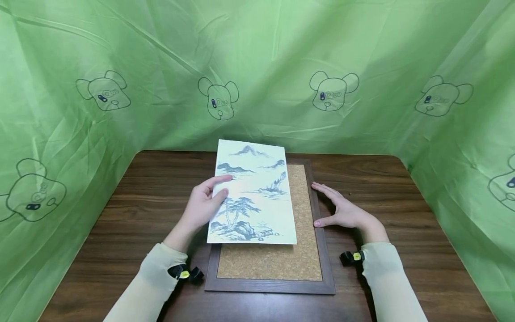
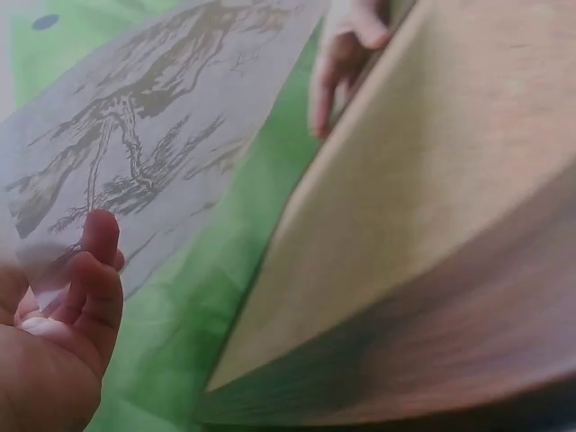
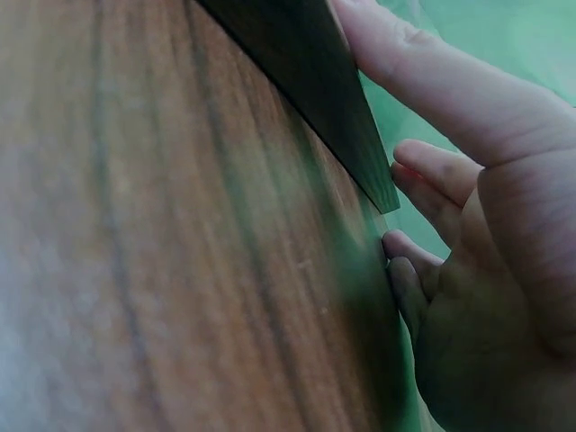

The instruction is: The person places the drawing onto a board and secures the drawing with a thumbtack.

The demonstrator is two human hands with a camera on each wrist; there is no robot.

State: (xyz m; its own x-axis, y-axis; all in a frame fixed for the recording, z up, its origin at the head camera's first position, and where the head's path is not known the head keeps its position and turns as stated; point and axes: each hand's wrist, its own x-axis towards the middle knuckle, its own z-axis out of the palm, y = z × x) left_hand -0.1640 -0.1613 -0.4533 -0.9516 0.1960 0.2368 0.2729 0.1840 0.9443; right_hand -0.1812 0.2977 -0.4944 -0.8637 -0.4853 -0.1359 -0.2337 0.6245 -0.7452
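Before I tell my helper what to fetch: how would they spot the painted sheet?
On the brown wooden table lies a dark frame with a cork panel. The painted sheet, gripped by the left hand, lies over it: the only white, ink-landscape paper there.

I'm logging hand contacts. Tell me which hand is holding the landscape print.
The left hand: it pinches the print at its left edge, while the right hand rests with straight fingers against the cork frame.

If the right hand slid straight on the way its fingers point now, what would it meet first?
The right hand lies flat on the table, thumb against the frame. Its fingers point along that edge toward the green curtain. Only bare tabletop shows before it, though depth is unclear.
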